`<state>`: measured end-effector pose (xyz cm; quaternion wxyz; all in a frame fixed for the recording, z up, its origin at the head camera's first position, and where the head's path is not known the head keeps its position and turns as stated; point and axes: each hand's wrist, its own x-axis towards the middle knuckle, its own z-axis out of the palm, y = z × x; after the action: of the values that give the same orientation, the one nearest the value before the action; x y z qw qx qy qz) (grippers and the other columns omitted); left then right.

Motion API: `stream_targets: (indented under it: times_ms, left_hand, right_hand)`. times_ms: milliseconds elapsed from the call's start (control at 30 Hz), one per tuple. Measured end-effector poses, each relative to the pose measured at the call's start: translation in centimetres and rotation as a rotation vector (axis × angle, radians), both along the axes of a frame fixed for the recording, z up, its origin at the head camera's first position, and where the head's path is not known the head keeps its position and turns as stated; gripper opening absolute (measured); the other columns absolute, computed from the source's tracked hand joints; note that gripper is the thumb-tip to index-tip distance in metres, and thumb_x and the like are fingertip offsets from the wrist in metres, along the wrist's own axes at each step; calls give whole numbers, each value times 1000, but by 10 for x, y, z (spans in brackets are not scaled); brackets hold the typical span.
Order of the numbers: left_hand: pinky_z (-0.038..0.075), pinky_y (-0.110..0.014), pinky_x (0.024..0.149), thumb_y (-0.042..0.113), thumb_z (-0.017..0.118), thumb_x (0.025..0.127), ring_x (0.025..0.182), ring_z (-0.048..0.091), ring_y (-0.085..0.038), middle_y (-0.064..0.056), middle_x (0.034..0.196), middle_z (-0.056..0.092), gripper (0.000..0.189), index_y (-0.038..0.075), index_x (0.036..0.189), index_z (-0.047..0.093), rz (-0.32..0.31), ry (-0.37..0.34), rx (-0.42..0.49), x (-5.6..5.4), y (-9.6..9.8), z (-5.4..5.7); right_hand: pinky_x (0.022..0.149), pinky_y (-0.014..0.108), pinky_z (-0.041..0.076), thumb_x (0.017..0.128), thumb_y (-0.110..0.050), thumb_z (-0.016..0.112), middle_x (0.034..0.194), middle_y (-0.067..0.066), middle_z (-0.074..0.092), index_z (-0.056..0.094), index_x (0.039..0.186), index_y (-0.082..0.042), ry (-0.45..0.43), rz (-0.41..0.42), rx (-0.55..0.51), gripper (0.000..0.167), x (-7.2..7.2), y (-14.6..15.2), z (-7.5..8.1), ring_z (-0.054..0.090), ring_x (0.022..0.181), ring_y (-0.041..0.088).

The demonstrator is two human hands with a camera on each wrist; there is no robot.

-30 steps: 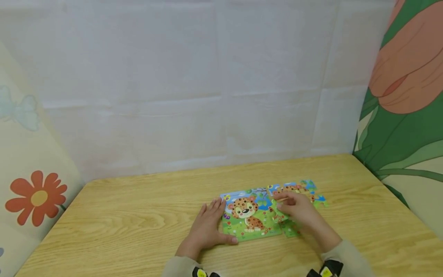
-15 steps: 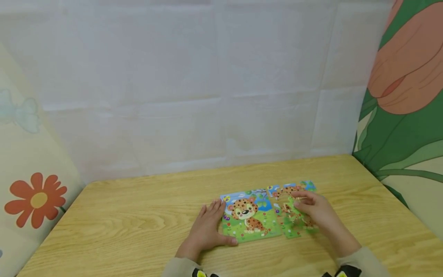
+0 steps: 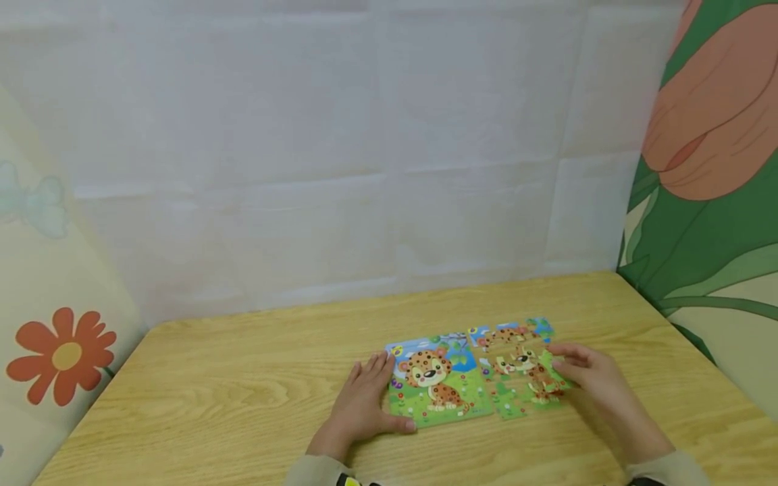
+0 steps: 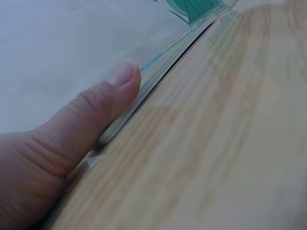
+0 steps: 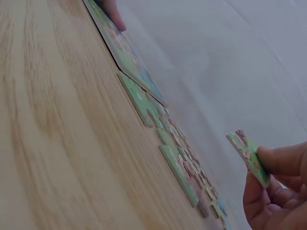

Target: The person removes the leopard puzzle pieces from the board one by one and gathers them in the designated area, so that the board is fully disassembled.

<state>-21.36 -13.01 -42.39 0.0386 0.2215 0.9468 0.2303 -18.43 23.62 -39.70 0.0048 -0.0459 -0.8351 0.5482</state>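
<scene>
A square board [image 3: 433, 373] printed with a cartoon leopard lies flat on the table. My left hand [image 3: 365, 399] rests at its left side, fingers straight on the left edge and thumb at the front corner; the left wrist view shows that thumb [image 4: 103, 100] against the board's edge. Right of the board lies a partly joined jigsaw puzzle [image 3: 509, 409] with the same leopard and gaps between pieces. My right hand [image 3: 602, 385] pinches a green jigsaw piece [image 5: 247, 155] between thumb and fingers, raised above the table at the puzzle's right side.
The wooden table [image 3: 243, 391] runs back to a white cloth [image 3: 292, 148]. Painted walls stand at both sides, a red flower [image 3: 65, 354] on the left and a large pink bloom [image 3: 717, 101] on the right.
My right hand has moved right with the jigsaw piece, from beside the board across to the puzzle's right side, uncovering more puzzle pieces. The left hand has stayed in place.
</scene>
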Motion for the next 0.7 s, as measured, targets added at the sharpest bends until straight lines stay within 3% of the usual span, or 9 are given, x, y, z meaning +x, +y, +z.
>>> stream_targets:
  times_ms: [267, 433, 500, 600, 700]
  left_hand:
    - [4, -50, 115, 70, 69, 58, 142, 14, -31, -14, 153, 18, 121, 4, 147, 21, 5, 7, 6, -1, 0, -3]
    - [5, -50, 115, 71, 69, 58, 141, 14, -32, -14, 153, 19, 121, 4, 147, 22, 2, 11, 8, -1, 0, -2]
    - [5, -50, 115, 71, 69, 58, 141, 15, -32, -14, 153, 19, 121, 3, 146, 22, 2, 12, 8, -1, 0, -1]
    - [5, -51, 115, 70, 70, 58, 141, 15, -32, -15, 152, 19, 121, 3, 146, 23, 2, 14, 9, 0, 0, 0]
    - [5, -51, 115, 69, 71, 58, 141, 15, -32, -15, 152, 19, 120, 2, 146, 23, 2, 15, 12, 0, 0, 1]
  right_hand:
    - [71, 19, 45, 89, -14, 61, 95, -2, 58, 56, 118, 8, -29, -78, 26, 38, 3, 19, -10, 49, 85, 5]
    - [65, 19, 48, 86, -1, 59, 83, -2, 51, 62, 104, 7, -65, -128, -161, 20, 3, 26, -17, 48, 76, 6]
    - [62, 18, 49, 86, 1, 59, 80, -2, 50, 63, 101, 7, -73, -140, -183, 17, 2, 27, -19, 48, 73, 5]
    - [61, 18, 47, 86, 0, 59, 83, -1, 53, 61, 103, 11, -69, -146, -96, 20, 2, 28, -20, 47, 75, 6]
    - [67, 20, 43, 87, -7, 60, 93, 8, 59, 60, 108, 12, -57, -144, 111, 28, 2, 28, -17, 49, 84, 12]
